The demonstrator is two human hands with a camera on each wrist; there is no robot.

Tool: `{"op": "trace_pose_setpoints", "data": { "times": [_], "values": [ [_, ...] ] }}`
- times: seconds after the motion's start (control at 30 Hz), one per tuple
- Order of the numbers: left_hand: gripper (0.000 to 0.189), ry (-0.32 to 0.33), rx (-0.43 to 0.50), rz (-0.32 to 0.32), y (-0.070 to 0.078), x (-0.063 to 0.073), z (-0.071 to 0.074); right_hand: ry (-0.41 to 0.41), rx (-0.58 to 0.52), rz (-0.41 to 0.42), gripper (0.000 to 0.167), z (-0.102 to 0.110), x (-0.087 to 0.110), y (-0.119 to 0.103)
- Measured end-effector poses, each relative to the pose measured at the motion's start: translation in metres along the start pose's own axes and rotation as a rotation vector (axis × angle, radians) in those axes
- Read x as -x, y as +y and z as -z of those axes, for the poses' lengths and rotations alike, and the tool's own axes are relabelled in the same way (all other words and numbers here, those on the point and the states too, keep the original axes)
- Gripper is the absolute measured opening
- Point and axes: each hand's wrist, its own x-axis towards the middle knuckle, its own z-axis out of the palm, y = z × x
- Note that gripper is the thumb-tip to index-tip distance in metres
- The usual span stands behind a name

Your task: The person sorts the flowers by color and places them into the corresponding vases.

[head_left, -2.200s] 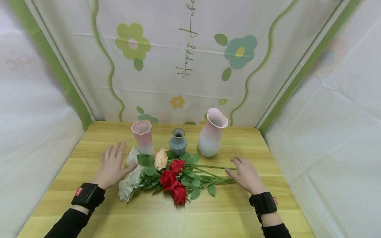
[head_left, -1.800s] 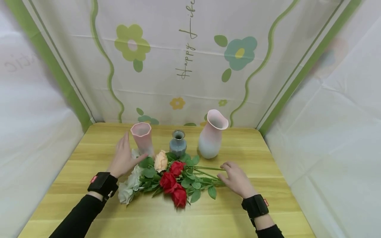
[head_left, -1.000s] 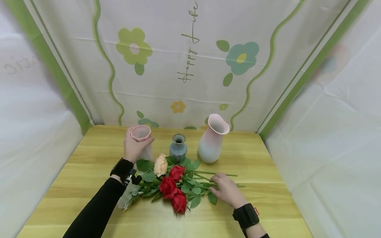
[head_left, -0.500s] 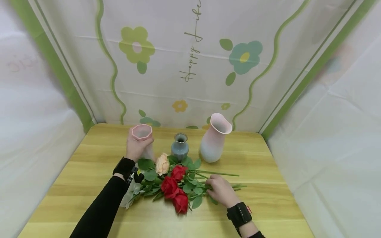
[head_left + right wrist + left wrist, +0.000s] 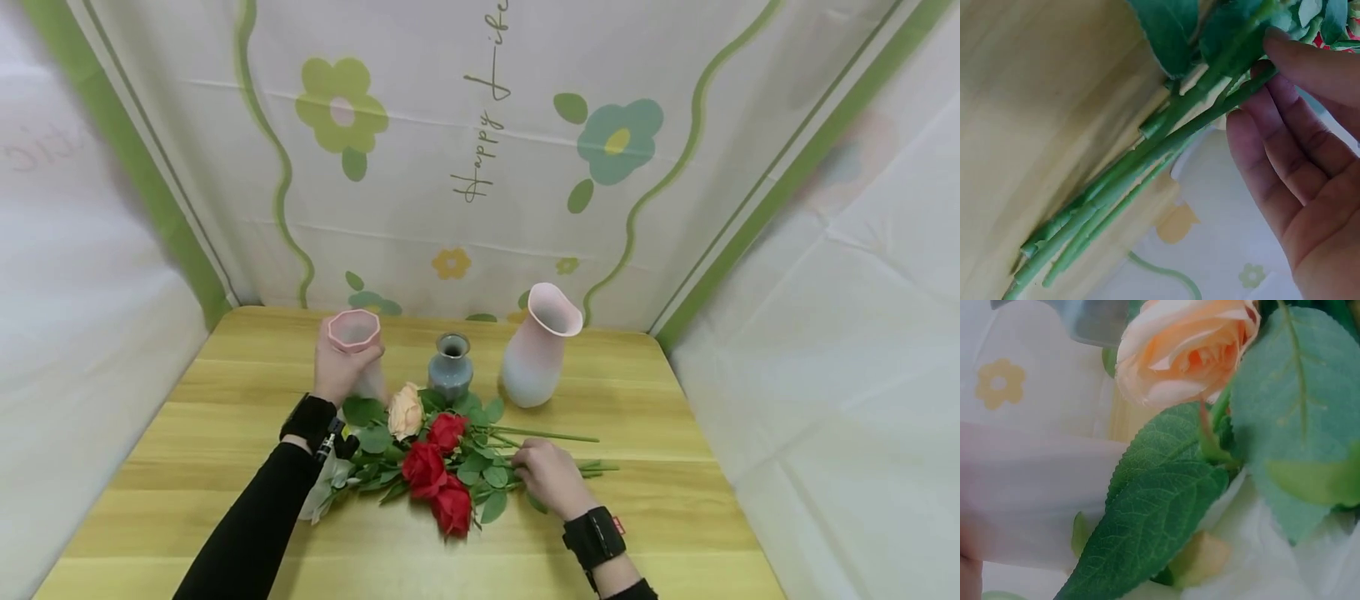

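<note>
One green stem (image 5: 1147,157) is pinched between the thumb and fingers of the right hand (image 5: 551,475), alongside other stems whose cut ends point to the right over the table (image 5: 675,525). By the left hand (image 5: 337,367) a pink-to-white vase (image 5: 371,383) with an angular rim is gripped near its top, the thumb laid across its front; it is stood at the back left, behind the flowers. Whether the pinched stem is raised off the wood cannot be told. Next to the leaves, three red roses (image 5: 424,471) and one peach rose (image 5: 405,412) are seen; white flowers (image 5: 318,496) are partly hidden by the left arm. Farther back, a small grey-blue vase (image 5: 450,377) and a taller pink-and-white vase (image 5: 531,367) are placed upright, before a flower-printed cloth (image 5: 525,208).
</note>
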Motion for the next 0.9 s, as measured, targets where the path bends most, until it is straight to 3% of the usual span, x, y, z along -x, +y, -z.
{"op": "trace_pose_setpoints", "data": {
  "times": [0.3, 0.47, 0.9],
  "values": [
    [0.07, 0.002, -0.017, 0.006, 0.001, 0.001, 0.0, 0.088, 0.038, -0.027, 0.013, 0.02, 0.004, -0.005],
    [0.069, 0.008, -0.024, -0.009, -0.001, 0.001, 0.0, 0.153, 0.051, 0.0, 0.015, 0.032, 0.004, -0.01],
    [0.071, 0.008, -0.028, 0.018, 0.003, 0.003, 0.001, 0.433, 0.06, 0.101, 0.02, 0.061, -0.006, -0.025]
  ]
}}
